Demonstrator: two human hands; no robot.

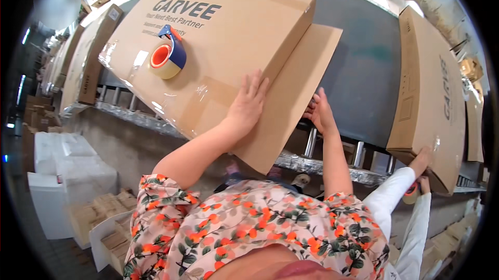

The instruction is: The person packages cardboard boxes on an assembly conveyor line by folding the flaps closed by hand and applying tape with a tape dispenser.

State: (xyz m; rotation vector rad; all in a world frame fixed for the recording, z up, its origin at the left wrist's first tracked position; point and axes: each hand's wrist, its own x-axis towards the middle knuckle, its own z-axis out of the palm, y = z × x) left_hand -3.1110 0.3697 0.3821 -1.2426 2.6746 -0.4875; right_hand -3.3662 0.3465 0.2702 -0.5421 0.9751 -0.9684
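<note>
A large brown cardboard carton (239,30) lies flat in front of me, with one flap (296,82) sticking out on its right side. My left hand (247,104) rests on the carton's near right edge, by the fold of that flap, with its fingers stretched out. Just off the flap's outer edge is my right hand (321,114), fingers apart and slightly curled, with nothing visible in it. On the carton's top stands a blue tape dispenser (178,54) with a roll of clear tape on an orange core. A strip of tape (208,93) runs across the near side of the top.
The carton lies on a dark conveyor belt (358,77) with metal rollers (311,142) along its near side. To the right, another person's hands (422,160) touch an upright carton (436,88). More cartons (88,67) stand left; white foam pieces (73,171) are stacked lower left.
</note>
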